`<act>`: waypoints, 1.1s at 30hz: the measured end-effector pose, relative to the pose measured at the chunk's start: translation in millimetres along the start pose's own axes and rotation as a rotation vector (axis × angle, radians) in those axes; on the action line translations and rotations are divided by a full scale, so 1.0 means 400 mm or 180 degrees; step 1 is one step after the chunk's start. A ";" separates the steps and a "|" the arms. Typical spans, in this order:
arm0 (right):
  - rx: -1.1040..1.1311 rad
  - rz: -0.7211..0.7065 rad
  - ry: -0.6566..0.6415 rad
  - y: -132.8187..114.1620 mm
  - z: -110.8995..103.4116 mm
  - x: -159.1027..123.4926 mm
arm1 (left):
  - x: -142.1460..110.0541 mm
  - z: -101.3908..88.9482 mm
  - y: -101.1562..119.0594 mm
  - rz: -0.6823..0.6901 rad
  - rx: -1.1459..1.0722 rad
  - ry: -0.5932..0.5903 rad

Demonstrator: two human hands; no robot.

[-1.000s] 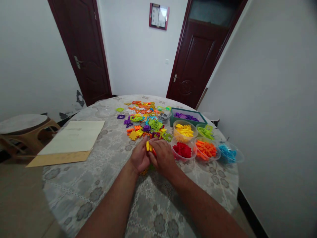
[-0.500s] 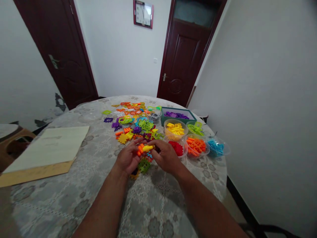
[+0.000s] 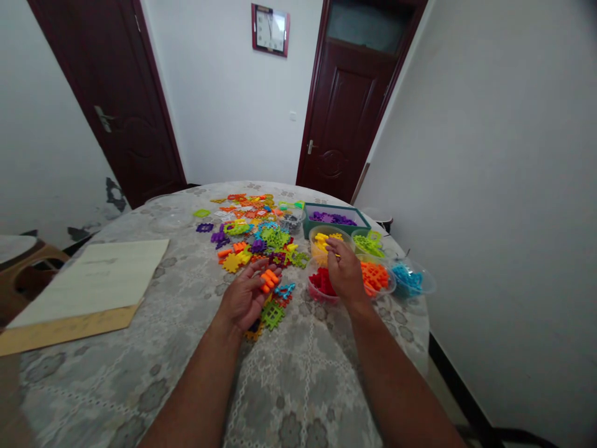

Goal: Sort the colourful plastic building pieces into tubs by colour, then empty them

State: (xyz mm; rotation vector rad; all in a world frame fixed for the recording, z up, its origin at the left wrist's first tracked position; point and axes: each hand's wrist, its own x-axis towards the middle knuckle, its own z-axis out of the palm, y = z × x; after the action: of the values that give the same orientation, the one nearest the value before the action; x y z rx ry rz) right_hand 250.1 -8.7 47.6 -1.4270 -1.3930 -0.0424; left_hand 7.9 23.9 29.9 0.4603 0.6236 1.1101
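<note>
My left hand [image 3: 245, 295] lies palm up over the table, fingers loosely curled under a few orange plastic pieces [image 3: 269, 279]. My right hand [image 3: 342, 269] reaches over the bowl of yellow pieces [image 3: 321, 240], its fingertips pinched at the bowl's rim; what they hold is too small to make out. The hand covers part of the bowl of red pieces [image 3: 319, 283]. A green lattice piece [image 3: 273, 314] and a blue piece [image 3: 284, 290] lie just below my left hand.
A heap of mixed coloured pieces [image 3: 254, 230] spreads across the round table [image 3: 298, 373]. Bowls of orange [image 3: 375, 277], green [image 3: 368, 242] and blue pieces [image 3: 410, 278] and a green tray of purple ones [image 3: 332, 218] stand at right. A paper sheet on cardboard [image 3: 88, 280] lies at left.
My right hand has left the left hand and moved right and away to the yellow bowl. The yellow piece held between both hands is gone from view; the orange pieces stay in my left palm.
</note>
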 end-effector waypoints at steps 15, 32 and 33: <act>0.0251 -0.0481 -0.1185 -0.173 0.117 -0.146 | 0.002 -0.004 -0.010 0.0200 0.0326 -0.0772; -0.0707 0.0098 -0.0300 -0.076 -0.105 0.004 | 0.011 -0.008 0.015 0.0703 0.0067 -0.0348; -0.0983 0.0286 -0.0219 -0.049 -0.138 0.020 | 0.014 -0.010 0.019 0.0748 0.0044 -0.0245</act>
State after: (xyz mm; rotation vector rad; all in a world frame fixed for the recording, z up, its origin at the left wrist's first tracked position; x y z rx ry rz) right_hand 272.1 -45.8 87.8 -1.7595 -1.4206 -0.1576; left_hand 1.6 32.2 30.3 0.5966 0.5187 1.3046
